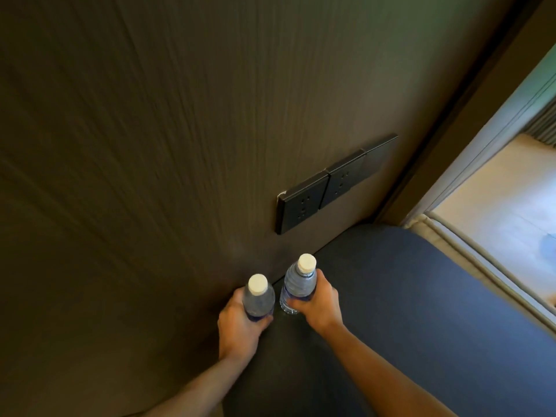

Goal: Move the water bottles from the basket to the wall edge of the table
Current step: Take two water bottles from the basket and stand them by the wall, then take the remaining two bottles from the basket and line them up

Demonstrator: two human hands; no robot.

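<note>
- A dark wood-grain wall (150, 130) meets a dark blue desk (421, 296); a row of black socket plates (328, 185) sits on the wall just above the desk.
- Below the sockets and to their left, we hold two water bottles upright, white caps up, beside each other at the wall edge.
- Our left hand (237, 323) has its grip closed round the left bottle (258, 302).
- Our right hand (319, 302) has its grip closed round the right bottle (298, 284), whose base touches the desk.
</note>
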